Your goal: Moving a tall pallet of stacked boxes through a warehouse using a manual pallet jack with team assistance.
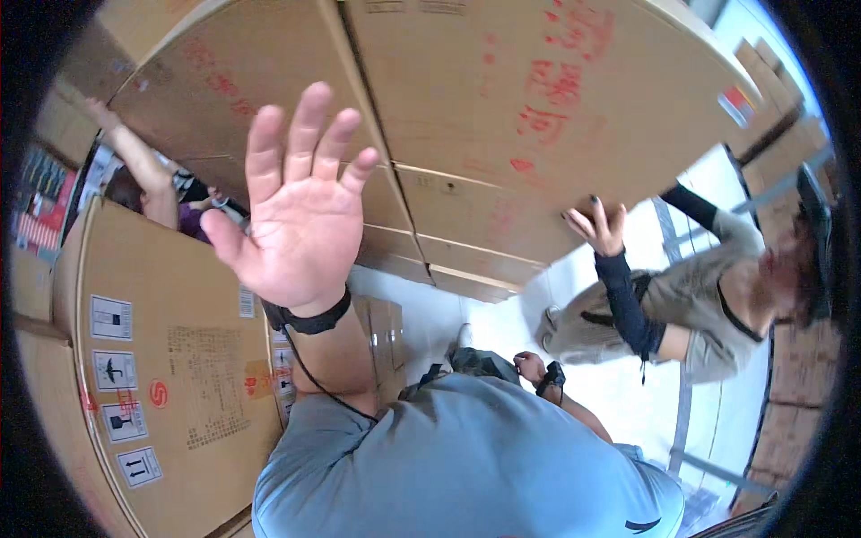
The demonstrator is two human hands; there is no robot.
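Raised at the left of centre, my left hand [303,215] is bare, its palm facing me and its fingers spread. A black strap [311,316] with a cable circles that wrist. Behind the hand stand tall cardboard boxes [457,87] stacked in columns, some with red handwriting; whether my palm's back touches them I cannot tell. My right hand [530,366] hangs low by my hip with its fingers curled and nothing visible in it. A black device [551,378] is strapped to the right wrist.
A large carton [168,269] with handling symbols stands close at my left. On the right, a co-worker [672,302] in black sleeves has a hand [599,225] against the tall box. Another person's arm [144,158] reaches up at the far left. More boxes [797,390] line the right side.
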